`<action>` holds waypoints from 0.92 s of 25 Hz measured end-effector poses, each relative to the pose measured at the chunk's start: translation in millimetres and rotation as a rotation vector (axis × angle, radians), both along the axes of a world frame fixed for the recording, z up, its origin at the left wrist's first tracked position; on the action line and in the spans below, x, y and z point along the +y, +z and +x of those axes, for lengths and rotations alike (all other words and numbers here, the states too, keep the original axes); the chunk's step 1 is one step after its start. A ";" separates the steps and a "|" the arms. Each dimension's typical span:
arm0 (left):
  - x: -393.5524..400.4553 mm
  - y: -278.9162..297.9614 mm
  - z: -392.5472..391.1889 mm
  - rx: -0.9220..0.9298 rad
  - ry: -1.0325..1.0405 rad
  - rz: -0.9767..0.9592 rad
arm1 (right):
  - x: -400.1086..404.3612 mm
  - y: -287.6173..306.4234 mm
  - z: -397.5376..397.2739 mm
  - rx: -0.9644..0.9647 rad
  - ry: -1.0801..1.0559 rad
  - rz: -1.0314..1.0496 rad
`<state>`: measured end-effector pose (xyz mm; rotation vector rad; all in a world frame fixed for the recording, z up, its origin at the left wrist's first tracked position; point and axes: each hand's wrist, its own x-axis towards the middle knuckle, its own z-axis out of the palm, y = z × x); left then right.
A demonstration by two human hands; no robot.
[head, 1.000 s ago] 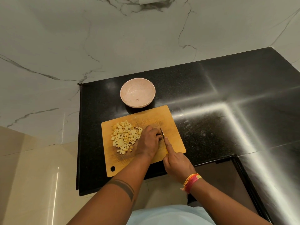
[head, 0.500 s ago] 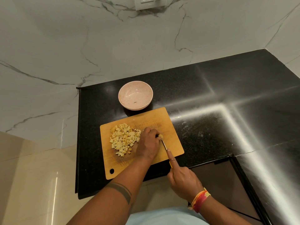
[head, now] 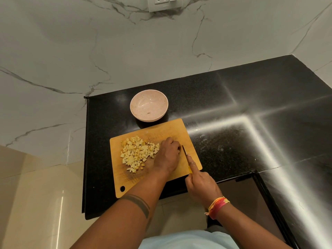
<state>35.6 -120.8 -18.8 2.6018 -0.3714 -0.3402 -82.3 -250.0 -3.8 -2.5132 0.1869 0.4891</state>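
Note:
A wooden cutting board (head: 172,130) lies on the black counter. A heap of small pale yellow cubes (head: 137,152) covers its left half. My left hand (head: 168,155) sits curled on the board just right of the heap, fingertips tucked down over something I cannot make out. My right hand (head: 201,186) grips a knife (head: 185,152) with a yellow handle, index finger stretched along the blade's back. The blade tip is beside my left fingers.
A pale pink bowl (head: 139,114) stands just behind the board. The black counter (head: 242,108) runs to the right and turns toward me along the right side. Marble walls rise behind and to the left, with a socket plate (head: 164,3) high up.
The knife and my right hand have slid back toward me and then forward a little beside my left fingers. My left hand stays in place on the board.

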 end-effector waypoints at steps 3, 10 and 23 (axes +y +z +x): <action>7.3 0.9 3.8 -0.010 -0.016 -0.054 | 3.7 -2.0 1.0 0.001 -0.006 -0.005; 13.2 -4.3 -6.1 0.027 0.165 -0.002 | 12.1 -5.6 -3.8 -0.007 0.014 -0.011; -1.0 -2.3 -4.1 0.043 0.389 -0.111 | 4.1 -10.0 20.9 -0.009 0.131 -0.050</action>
